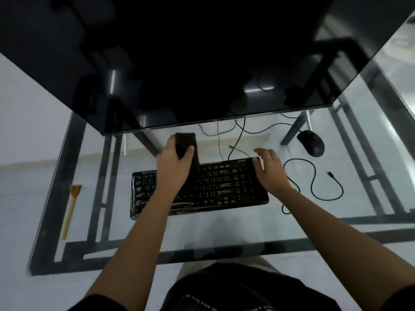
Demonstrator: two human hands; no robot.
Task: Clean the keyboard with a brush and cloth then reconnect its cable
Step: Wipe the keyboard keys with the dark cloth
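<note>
Left hand [174, 157] hides keyboard [215, 182] middle

Both forearms are bare from the wrists back to the elbows, and no watch, ring or band shows on the left hand [177, 158] or the right hand [270, 169]. Dark short sleeves [98, 304] cut in at 7 and 5 o'clock. At 6 o'clock hangs a black shirt [235, 288] with small white lettering, too blurred to read, over light trousers [265, 262].

Black keyboard [202, 187] lies flat; dark cloth [187, 144] above; cable [314, 182] unplugged.
</note>
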